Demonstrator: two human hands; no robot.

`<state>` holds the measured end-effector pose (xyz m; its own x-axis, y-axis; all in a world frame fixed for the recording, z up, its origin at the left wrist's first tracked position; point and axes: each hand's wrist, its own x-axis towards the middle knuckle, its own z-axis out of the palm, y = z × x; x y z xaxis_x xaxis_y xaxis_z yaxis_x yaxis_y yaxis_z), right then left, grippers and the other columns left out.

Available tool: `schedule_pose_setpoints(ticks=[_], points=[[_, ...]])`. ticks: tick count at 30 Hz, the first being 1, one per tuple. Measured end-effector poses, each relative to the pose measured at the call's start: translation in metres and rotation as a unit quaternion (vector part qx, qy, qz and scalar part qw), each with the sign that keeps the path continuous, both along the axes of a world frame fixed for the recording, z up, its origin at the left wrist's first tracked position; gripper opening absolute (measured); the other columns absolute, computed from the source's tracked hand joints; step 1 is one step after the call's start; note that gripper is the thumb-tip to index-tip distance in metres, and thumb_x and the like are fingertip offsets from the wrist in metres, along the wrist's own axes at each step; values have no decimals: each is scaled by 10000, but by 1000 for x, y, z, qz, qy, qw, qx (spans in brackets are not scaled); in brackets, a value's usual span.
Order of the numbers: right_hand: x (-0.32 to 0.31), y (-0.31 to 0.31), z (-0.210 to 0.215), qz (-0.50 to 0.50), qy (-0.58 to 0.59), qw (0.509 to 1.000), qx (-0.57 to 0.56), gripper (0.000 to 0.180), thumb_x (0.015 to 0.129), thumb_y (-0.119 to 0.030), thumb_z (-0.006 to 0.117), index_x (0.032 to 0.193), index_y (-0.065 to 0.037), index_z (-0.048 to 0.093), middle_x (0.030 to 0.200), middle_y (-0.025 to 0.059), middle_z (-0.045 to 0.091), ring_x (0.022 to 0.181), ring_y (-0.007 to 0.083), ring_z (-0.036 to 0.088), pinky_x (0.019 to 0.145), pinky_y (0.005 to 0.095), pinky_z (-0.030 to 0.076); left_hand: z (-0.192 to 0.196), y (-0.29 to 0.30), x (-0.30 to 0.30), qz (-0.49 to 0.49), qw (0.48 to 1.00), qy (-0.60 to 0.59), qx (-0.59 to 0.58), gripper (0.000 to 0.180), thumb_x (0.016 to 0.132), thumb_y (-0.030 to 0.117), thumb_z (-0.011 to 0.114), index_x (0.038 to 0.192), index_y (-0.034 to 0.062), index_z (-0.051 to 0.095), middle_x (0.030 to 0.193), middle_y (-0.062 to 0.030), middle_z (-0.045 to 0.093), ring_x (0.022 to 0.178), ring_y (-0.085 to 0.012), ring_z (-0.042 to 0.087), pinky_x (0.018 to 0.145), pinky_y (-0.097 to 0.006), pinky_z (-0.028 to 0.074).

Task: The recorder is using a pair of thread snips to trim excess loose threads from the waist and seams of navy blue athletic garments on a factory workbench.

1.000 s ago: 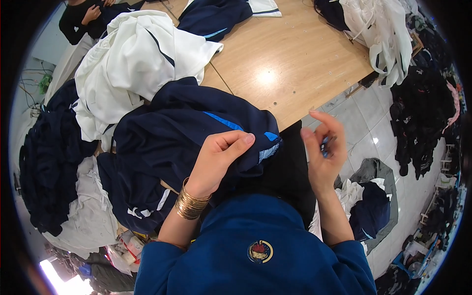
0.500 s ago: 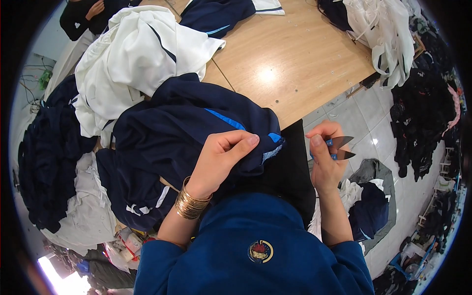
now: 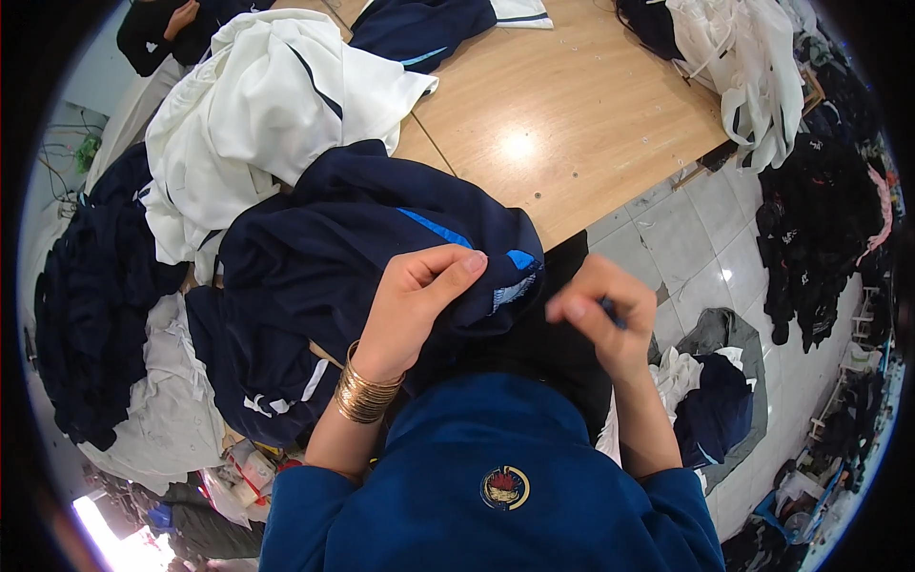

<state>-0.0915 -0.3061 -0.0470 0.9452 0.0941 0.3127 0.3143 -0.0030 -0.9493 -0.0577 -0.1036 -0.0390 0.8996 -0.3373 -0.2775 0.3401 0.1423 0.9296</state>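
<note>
A navy garment with bright blue stripes is bunched over the near table edge. My left hand, with gold bangles at the wrist, has thumb and forefinger pinched on it. Just right of that grip lie a bright blue patch and a light, ragged inside edge of the garment. To the right, my right hand is curled, apart from the cloth and slightly blurred. It holds thread snips; only a bit of their blue handle shows, and the blades are hidden.
A white garment heap lies on the wooden table at the left, with another navy piece behind. White clothes hang over the far right corner. Dark clothes and a grey sack are on the tiled floor. Another person is at far left.
My right hand has moved left toward the garment and turned, so the snips' blades no longer show. My left hand has shifted slightly left, drawing the garment's edge with it.
</note>
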Motion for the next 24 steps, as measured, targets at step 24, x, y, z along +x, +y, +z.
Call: schedule_pose_setpoints(ticks=[24], points=[[4,17,13,-152,-64,971,-171,281,639,-26,727,906,-84,664,807,38,508,579,96,438,505,196,338,15,12,-1,-22,999,12,-33,194,845,163,596,901,-16,650,806,-2,627,741,-34,528,695,-181,409]])
